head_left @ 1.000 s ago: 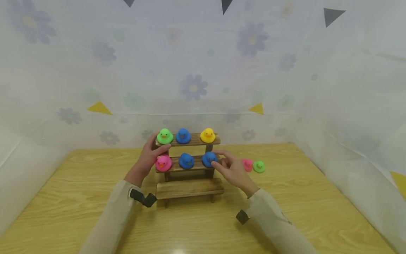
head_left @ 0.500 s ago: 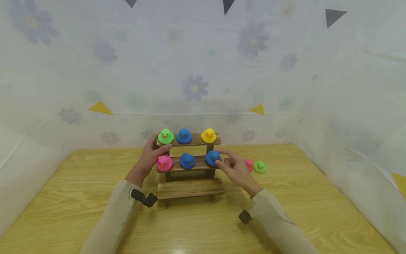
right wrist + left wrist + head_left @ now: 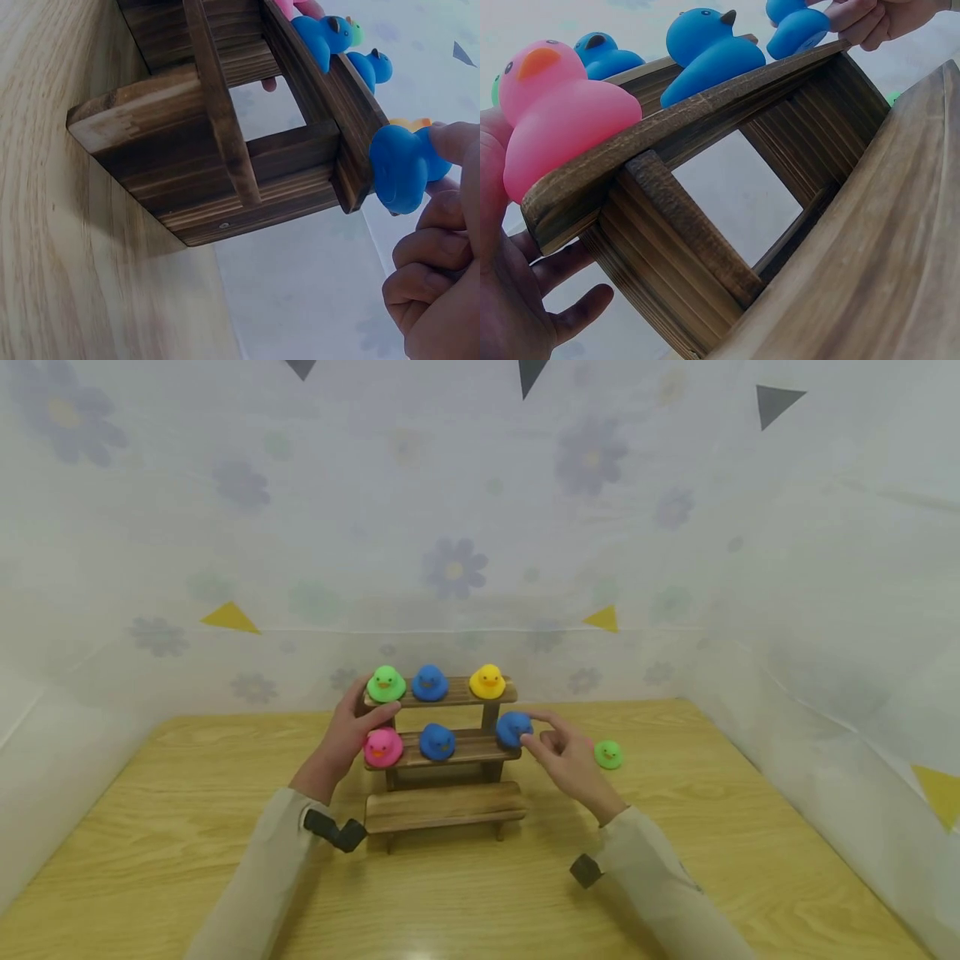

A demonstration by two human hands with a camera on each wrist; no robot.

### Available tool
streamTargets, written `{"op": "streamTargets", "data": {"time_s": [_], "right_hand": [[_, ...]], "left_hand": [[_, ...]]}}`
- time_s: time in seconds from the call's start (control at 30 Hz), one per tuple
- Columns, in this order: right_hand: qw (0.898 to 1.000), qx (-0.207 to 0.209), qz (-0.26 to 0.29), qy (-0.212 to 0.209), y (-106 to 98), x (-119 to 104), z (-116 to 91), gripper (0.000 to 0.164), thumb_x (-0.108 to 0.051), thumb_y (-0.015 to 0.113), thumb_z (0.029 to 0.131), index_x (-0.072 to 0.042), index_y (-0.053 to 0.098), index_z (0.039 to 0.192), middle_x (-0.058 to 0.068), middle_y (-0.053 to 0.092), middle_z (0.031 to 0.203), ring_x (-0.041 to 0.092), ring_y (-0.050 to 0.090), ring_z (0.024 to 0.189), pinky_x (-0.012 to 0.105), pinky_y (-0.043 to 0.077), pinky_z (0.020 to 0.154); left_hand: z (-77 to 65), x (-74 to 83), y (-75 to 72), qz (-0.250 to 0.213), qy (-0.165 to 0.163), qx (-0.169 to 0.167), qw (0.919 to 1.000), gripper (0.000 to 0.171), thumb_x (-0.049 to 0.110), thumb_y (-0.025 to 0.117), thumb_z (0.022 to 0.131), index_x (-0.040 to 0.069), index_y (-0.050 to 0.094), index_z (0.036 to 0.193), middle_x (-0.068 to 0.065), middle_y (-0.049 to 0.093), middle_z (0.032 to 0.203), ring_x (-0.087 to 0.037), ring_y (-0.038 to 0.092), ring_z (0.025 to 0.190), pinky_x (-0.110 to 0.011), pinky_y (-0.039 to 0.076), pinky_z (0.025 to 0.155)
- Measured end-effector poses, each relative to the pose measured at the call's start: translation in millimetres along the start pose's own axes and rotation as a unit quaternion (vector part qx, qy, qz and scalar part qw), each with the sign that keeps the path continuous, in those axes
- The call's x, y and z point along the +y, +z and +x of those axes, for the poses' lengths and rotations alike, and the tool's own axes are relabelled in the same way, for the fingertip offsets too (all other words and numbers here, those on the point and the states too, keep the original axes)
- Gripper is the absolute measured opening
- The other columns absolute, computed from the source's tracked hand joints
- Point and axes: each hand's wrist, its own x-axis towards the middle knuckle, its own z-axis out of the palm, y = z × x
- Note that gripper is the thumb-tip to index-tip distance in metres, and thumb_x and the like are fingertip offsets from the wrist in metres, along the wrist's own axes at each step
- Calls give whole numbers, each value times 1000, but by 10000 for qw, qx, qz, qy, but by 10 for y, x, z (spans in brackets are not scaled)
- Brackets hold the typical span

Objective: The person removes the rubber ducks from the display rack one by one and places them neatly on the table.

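A three-step wooden display stand (image 3: pixel 446 807) stands on the table. My left hand (image 3: pixel 345 739) grips its left end, thumb in front and the other fingers behind. Between thumb and index finger my right hand (image 3: pixel 567 764) pinches a blue rubber duck (image 3: pixel 513 729), which is tilted at the right end of the middle step. In the right wrist view this duck (image 3: pixel 405 169) overlaps the step's end. A pink duck (image 3: pixel 382 748) and another blue duck (image 3: pixel 437 742) sit on the same step. Green (image 3: pixel 386 684), blue (image 3: pixel 430 683) and yellow ducks (image 3: pixel 487 682) line the top step.
On the table (image 3: pixel 712 835) right of the stand lies a green duck (image 3: pixel 608 754), with a pink one beside it mostly hidden behind my right hand. A flowered white sheet (image 3: pixel 457 510) encloses the back and sides.
My right hand has shifted the blue duck to the right along the middle step and tilted it. The left hand keeps its hold on the stand.
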Motion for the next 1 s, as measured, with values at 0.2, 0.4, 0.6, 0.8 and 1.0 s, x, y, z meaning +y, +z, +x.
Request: {"op": "streamTargets", "data": {"time_s": [0.2, 0.4, 0.6, 0.8, 1.0], "right_hand": [[9998, 61, 163, -21, -99, -245, -24, 32, 3, 55, 94, 9, 54, 125, -8, 35, 52, 1, 29, 44, 20, 29, 42], [9997, 161, -3, 190, -213, -76, -52, 33, -1, 56, 95, 6, 54, 127, -9, 36, 54, 1, 29, 44, 21, 28, 40], [9982, 370, -183, 428, -414, 151, -78, 35, -11, 59, 96, -5, 55, 130, -8, 33, 52, 2, 26, 43, 23, 24, 39], [9979, 111, -353, 534, -596, 225, -78, 31, -15, 60, 96, -3, 57, 124, -7, 34, 54, 3, 27, 45, 24, 27, 41], [9932, -596, -596, 798, -701, 305, -75, 31, -19, 63, 95, -4, 60, 122, -7, 36, 54, 4, 26, 45, 22, 25, 41]], "left_hand": [[3, 1, -5, 1, -72, 35, 10000, 56, 21, 60, 95, 18, 35, 145, 6, 60, 94, -9, 61, 80, -24, 51, 77], [11, -16, -5, -16, -29, 57, 10000, 52, 19, 60, 95, 18, 38, 142, 6, 61, 90, -9, 62, 77, -24, 52, 75], [12, -13, 9, -5, -26, 6, 10000, 52, 19, 60, 95, 17, 37, 142, 9, 61, 87, -12, 62, 77, -24, 52, 75], [17, -6, 11, 15, -70, 33, 10000, 52, 19, 59, 96, 16, 36, 143, 6, 62, 87, -11, 62, 76, -24, 52, 75], [2, 7, -1, -5, -195, 78, 9998, 55, 19, 57, 97, 14, 33, 146, 10, 60, 91, -8, 61, 79, -23, 52, 76]]}}
